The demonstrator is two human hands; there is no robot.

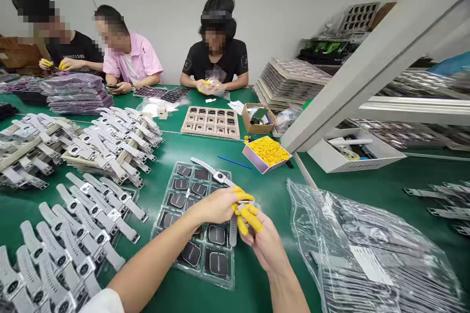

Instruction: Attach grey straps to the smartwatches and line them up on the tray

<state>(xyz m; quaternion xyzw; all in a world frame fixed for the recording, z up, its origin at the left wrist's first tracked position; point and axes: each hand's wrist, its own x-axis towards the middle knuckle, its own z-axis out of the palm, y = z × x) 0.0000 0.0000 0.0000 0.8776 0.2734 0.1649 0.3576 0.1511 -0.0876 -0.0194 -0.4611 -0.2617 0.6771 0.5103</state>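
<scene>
My left hand [218, 205] and my right hand [262, 239] meet over the right side of a clear plastic tray [232, 266]. Yellow finger covers sit on the fingertips of both. Pinched between them is a small silver-grey watch [246, 202], mostly hidden by the fingers. A grey strap [233, 233] hangs below it, beside my right hand. In the tray's compartments lie several dark square watch faces [217, 234]. One assembled watch with a pale strap [220, 177] rests across the tray's far end.
Rows of strapped watches [86, 205] and stacked trays fill the left. A box of yellow finger covers [270, 152], a blue stick [234, 162] and a beige tray [210, 122] lie ahead. A plastic bag of straps [370, 254] is right, beneath a slanted white post [352, 63]. Three people sit opposite.
</scene>
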